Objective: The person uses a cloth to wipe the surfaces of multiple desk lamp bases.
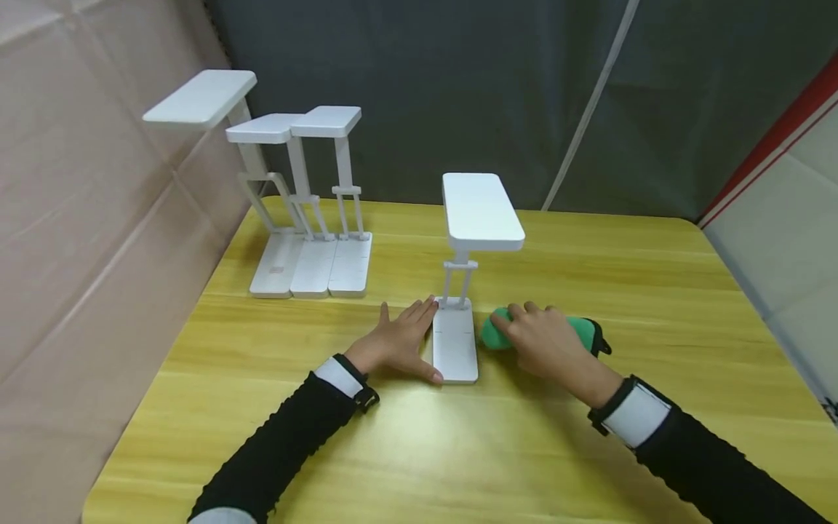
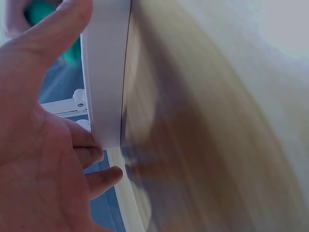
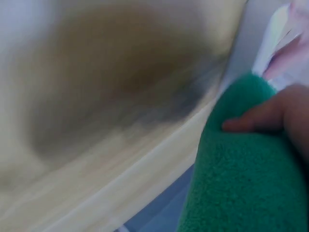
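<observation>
A white folding phone stand (image 1: 455, 346) is upright on the table, its wide top plate tilted above two thin arms. Along the left side of its base lies my left hand (image 1: 399, 342), fingers spread and straight. The thumb touches the front corner, and the fingertips reach the base's rear. My right hand (image 1: 543, 338) grips a green fuzzy cleaning pad (image 1: 581, 333) with a black end, just right of the base. In the right wrist view, a thumb presses into the plush green pad (image 3: 241, 183). The left wrist view shows the stand's base edge (image 2: 108, 72) beside the palm.
Several similar white stands (image 1: 314, 266) are grouped side by side at the back left of the wooden table (image 1: 589, 466). A dark curtain (image 1: 419, 87) hangs behind the table, and a pale fabric wall (image 1: 85, 240) borders the left side.
</observation>
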A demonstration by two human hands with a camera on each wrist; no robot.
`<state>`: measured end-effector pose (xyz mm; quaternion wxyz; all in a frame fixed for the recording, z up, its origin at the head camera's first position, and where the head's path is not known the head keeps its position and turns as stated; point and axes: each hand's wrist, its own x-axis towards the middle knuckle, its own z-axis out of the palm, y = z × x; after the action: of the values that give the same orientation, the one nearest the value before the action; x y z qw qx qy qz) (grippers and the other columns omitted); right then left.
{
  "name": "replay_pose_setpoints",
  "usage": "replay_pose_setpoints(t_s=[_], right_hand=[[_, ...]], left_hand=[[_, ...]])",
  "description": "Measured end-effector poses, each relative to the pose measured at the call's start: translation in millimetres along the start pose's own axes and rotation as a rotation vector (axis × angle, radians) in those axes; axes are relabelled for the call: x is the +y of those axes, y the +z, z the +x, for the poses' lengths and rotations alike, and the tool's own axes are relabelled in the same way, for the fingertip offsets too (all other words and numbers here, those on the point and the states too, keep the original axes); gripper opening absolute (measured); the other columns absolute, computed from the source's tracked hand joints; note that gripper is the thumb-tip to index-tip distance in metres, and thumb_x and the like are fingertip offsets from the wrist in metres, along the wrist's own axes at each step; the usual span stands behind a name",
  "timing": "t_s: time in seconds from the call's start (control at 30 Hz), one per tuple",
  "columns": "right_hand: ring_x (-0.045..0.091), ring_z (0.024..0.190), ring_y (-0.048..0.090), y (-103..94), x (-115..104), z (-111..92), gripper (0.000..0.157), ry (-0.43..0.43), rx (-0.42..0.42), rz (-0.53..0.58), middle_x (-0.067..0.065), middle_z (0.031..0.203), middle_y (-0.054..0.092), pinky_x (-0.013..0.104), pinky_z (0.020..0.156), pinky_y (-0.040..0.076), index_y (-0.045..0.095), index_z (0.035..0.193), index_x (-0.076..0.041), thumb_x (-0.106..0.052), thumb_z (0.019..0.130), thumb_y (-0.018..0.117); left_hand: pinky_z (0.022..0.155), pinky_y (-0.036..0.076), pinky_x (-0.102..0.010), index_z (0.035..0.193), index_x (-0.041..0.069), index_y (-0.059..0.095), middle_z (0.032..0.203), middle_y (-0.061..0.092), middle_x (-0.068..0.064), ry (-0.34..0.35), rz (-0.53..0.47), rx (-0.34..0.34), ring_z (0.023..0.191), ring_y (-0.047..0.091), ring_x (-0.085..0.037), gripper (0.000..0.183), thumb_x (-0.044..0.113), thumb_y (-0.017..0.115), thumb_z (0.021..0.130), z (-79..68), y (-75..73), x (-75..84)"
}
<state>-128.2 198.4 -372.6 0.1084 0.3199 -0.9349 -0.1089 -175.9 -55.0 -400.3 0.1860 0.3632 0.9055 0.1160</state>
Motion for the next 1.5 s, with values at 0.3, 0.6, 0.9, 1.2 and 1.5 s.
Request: replay_pose_setpoints(t_s=[0.3,0.6,0.9,1.2,1.5], right_hand=[[0.025,0.052,0.047,41.2,4.4,41.2,0.026,0.169,0.075,-0.04,0.016,0.069,0.05,0.034,0.035,0.037,0.055,0.099,0.006,-0.009,0.078,0.061],[0.021,0.052,0.046,21.9,-18.2,22.9,0.024,0.077,0.056,-0.066,0.013,0.067,0.046,0.03,0.036,0.038,0.055,0.099,0.007,-0.007,0.079,0.06],[0.016,0.047,0.039,4.9,-52.0,-16.6,0.024,0.004,0.059,-0.163,0.01,0.064,0.041,0.025,0.034,0.034,0.054,0.096,0.006,-0.007,0.078,0.062],[0.014,0.062,0.051,-28.4,-58.1,-33.2,0.05,-0.072,-0.163,0.37,0.0,0.081,0.055,0.028,0.042,0.039,0.051,0.111,-0.01,-0.013,0.064,0.068],[0.008,0.072,0.051,-8.8,-86.1,-12.2,0.044,-0.092,-0.087,0.552,-0.005,0.092,0.051,0.027,0.053,0.047,0.052,0.116,-0.012,-0.029,0.078,0.067]], left_hand=[[0.096,0.001,-0.071,0.142,0.008,-0.003,0.15,-0.004,-0.007,-0.015,0.02,-0.043,0.136,-0.002,-0.024,0.116,0.07,0.061,0.067,1.1,3.2,1.7],[0.097,0.001,-0.069,0.142,0.008,-0.003,0.15,-0.003,-0.007,-0.06,0.11,-0.035,0.136,-0.002,-0.022,0.118,0.073,0.06,0.065,1.8,-8.0,6.4],[0.097,0.0,-0.069,0.142,0.008,-0.005,0.15,-0.006,-0.007,-0.074,0.158,-0.054,0.135,-0.003,-0.023,0.122,0.075,0.059,0.062,5.0,-5.9,7.2],[0.097,-0.001,-0.069,0.141,0.009,-0.007,0.15,-0.008,-0.006,-0.066,0.097,-0.079,0.135,-0.005,-0.022,0.119,0.073,0.059,0.065,3.0,-7.6,4.1],[0.096,0.003,-0.07,0.142,0.008,-0.004,0.15,-0.006,-0.008,-0.044,0.086,-0.066,0.135,-0.002,-0.024,0.119,0.072,0.061,0.065,1.8,-9.2,5.3]])
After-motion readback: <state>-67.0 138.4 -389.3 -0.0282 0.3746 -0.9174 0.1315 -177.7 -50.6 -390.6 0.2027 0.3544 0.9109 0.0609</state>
